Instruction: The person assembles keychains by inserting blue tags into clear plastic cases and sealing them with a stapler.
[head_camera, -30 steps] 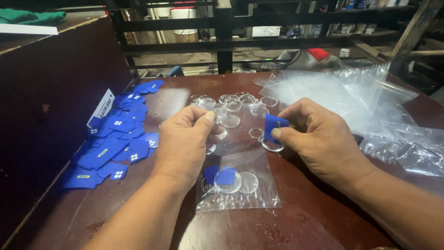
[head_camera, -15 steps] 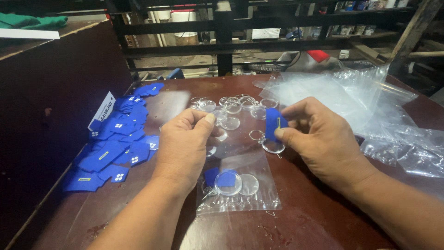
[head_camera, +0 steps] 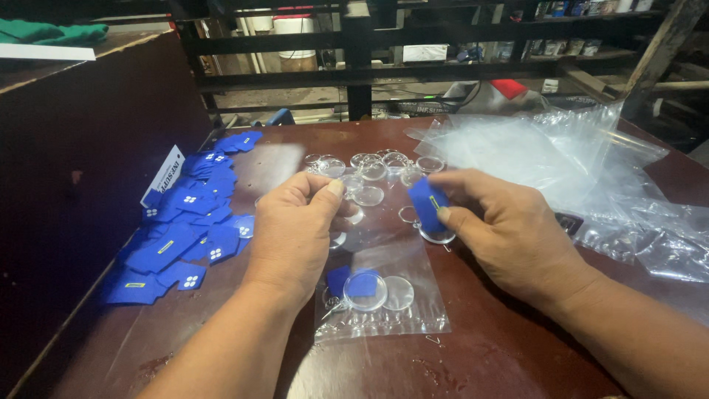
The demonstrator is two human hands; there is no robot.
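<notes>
A small blue card is pinched between thumb and fingers of the right hand. The left hand is curled around a clear disc, above a clear bag on the worktop. More blue cards lie left.

Right hand pinching blue tag; left hand nearing clear discs; blue tags pile lying left on dark-brown table.

Table layout
Cards lie at frame left, discs at upper centre, a small bag at lower centre, loose bags at right.
</notes>
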